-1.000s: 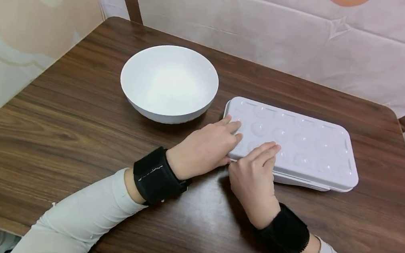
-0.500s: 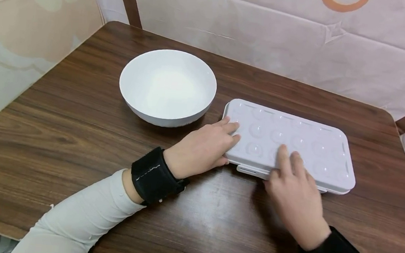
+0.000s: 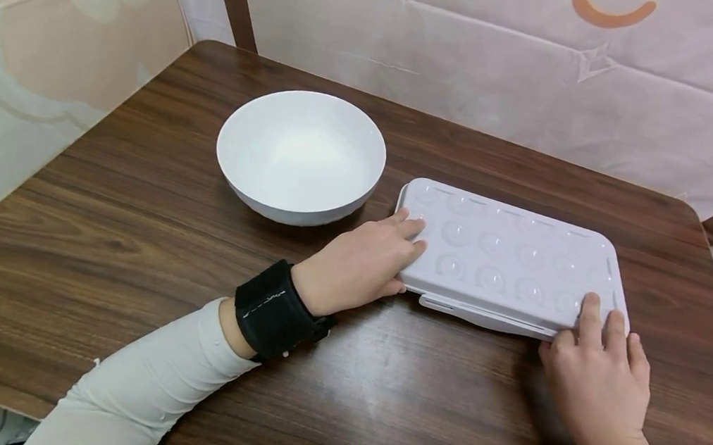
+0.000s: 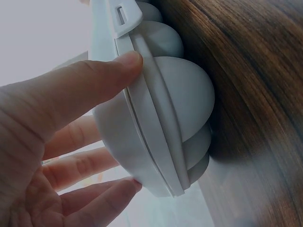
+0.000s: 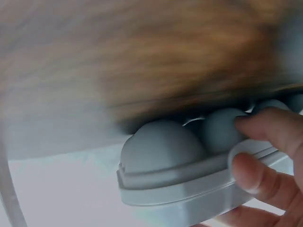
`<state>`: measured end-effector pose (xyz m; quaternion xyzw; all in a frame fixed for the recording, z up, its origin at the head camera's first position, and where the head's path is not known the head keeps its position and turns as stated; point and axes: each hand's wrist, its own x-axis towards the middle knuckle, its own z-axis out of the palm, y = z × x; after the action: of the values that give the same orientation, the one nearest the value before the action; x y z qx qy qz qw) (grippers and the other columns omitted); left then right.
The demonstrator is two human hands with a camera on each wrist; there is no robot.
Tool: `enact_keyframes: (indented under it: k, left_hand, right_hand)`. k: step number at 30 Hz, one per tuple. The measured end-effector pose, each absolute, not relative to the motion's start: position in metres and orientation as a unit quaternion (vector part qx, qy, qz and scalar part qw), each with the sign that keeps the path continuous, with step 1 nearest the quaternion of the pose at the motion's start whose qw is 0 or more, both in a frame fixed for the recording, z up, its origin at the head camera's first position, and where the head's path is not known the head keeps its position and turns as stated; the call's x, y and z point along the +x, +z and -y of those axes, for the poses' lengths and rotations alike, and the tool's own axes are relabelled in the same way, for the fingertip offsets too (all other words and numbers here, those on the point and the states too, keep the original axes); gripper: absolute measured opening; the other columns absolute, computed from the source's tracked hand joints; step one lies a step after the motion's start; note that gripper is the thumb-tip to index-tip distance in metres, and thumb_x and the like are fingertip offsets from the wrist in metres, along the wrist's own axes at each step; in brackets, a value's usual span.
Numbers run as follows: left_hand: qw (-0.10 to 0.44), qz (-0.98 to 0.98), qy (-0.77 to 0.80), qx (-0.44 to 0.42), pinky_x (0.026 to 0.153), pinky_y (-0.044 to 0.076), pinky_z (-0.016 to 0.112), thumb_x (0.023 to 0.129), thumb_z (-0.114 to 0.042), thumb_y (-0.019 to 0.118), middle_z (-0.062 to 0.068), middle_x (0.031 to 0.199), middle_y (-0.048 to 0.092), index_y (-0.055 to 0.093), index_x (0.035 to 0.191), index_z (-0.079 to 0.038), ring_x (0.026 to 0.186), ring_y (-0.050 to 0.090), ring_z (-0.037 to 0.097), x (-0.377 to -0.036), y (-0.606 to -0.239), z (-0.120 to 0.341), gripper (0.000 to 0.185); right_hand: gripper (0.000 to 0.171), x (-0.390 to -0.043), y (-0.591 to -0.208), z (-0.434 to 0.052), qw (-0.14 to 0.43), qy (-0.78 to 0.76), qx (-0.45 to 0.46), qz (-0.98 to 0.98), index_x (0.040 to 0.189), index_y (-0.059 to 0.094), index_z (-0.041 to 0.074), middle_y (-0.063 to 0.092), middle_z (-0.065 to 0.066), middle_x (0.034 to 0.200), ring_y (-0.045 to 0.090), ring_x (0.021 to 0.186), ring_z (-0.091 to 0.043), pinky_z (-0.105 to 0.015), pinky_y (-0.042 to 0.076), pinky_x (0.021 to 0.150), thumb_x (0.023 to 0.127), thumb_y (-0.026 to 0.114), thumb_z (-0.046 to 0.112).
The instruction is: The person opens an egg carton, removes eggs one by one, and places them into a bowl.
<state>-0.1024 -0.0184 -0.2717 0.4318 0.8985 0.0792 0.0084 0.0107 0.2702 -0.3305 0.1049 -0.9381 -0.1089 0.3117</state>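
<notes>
Two hands: both rest on one white lidded tray [image 3: 512,261], one at each end.
Tray position: flat on the brown wooden table [image 3: 143,183], right of centre, its long side toward the person.
Tray lid: shut, with rows of round dimples on top; a narrow tab juts from the near edge.
Tray underside: rounded cups meet the wood, as the left wrist view [image 4: 180,101] and the right wrist view [image 5: 163,146] both show.
Left hand [image 3: 362,265]: fingers spread flat over the left end of the lid, thumb pressed against the near rim at the seam [image 4: 71,94].
Right hand [image 3: 597,381]: fingertips lie on the near right corner of the lid; the right wrist view is blurred, but the thumb [image 5: 272,127] seems to press the rim from the side.
Bowl [image 3: 301,154]: white, upright, just left of the tray and behind the left hand, apart from both.
Wrists: a black band sits on the left one, over a pale sleeve.
</notes>
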Motion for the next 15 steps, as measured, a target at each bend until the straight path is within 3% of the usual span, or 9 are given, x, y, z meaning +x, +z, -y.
enact_keyframes:
  k: [6, 15]
  left_hand:
    - [0.000, -0.898, 0.085, 0.432, 0.101, 0.051, 0.040, 0.084, -0.027, 0.081, 0.015, 0.139, 0.056, 0.067, 0.122, -0.005, 0.137, 0.049, 0.038, -0.103, -0.275, 0.022, 0.046]
    - [-0.008, -0.887, 0.090, 0.452, 0.098, 0.053, 0.038, 0.083, -0.027, 0.082, 0.014, 0.136, 0.058, 0.069, 0.120, -0.006, 0.135, 0.052, 0.036, -0.098, -0.282, 0.020, 0.045]
  right_hand:
    - [0.037, -0.004, -0.331, -0.265, 0.373, -0.208, 0.141, 0.893, 0.069, 0.061, -0.024, 0.064, -0.041, 0.100, 0.067, 0.080, -0.053, -0.053, 0.052, 0.061, 0.092, 0.038, -0.007]
    - [0.034, 0.001, -0.332, -0.263, 0.379, -0.274, 0.167, 0.868, 0.070, 0.055, -0.033, 0.059, -0.047, 0.081, 0.061, 0.061, -0.054, -0.054, 0.052, 0.058, 0.088, 0.035, -0.012]
